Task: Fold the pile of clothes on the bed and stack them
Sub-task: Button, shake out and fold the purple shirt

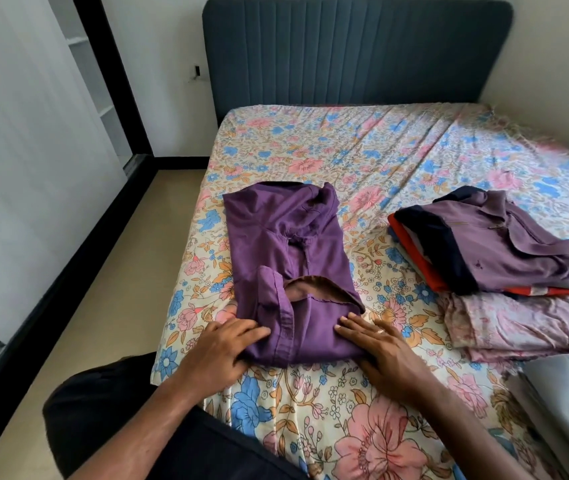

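One garment is under my hands right now: a purple shirt (286, 258) lying lengthwise at the centre of the frame on the floral bed (397, 147), its sides already turned inward and a cuffed sleeve laid across the lower part. My left hand (222, 344) has its fingers on the near left corner with the thumb tucked under the hem, so that grip looks like a light pinch on the cloth. My right hand (378, 344) lies flat with straight fingers pressing the near right corner, grasping nothing. I judge the shirt is about halfway folded; the lengthwise fold from hem toward collar is not yet done.

To the right of the frame sits the stack of folded clothes (487, 244), a faded purple shirt on top, dark and red pieces beneath. It rests on a pale pink patterned cloth (518, 327), apparently spread flat. A grey fabric (567, 407) shows at the lower right edge. I cannot tell whether those two still need folding. Most of the pile seems finished.
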`<action>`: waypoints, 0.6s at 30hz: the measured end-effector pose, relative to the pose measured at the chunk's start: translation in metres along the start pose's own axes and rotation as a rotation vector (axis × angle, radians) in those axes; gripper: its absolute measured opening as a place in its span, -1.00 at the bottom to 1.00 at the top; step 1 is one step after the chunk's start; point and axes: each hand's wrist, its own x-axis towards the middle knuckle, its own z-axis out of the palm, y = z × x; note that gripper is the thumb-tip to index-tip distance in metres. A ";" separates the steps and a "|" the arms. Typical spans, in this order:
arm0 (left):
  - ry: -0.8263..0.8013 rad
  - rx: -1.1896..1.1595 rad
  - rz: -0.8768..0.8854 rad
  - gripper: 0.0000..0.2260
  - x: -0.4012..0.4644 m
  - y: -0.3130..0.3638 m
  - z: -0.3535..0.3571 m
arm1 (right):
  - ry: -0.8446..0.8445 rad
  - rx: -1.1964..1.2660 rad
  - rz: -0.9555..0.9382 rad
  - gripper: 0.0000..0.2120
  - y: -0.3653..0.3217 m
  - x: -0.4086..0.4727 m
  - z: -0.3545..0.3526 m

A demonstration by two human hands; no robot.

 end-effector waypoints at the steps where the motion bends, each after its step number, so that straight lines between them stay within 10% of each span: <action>1: -0.009 0.032 0.020 -0.39 0.001 0.007 -0.003 | 0.024 0.019 -0.006 -0.46 0.000 0.001 0.001; 5: 0.107 -0.008 -0.003 -0.69 0.006 0.009 -0.003 | 0.121 0.164 -0.028 -0.53 -0.004 0.009 -0.001; 10: -0.010 -0.842 -0.336 -0.62 0.016 0.024 -0.056 | 0.142 0.520 0.048 -0.73 -0.023 0.021 -0.031; 18: -0.416 -1.302 -0.422 -0.75 0.010 -0.005 -0.141 | -0.258 0.960 0.027 -0.73 -0.065 0.025 -0.096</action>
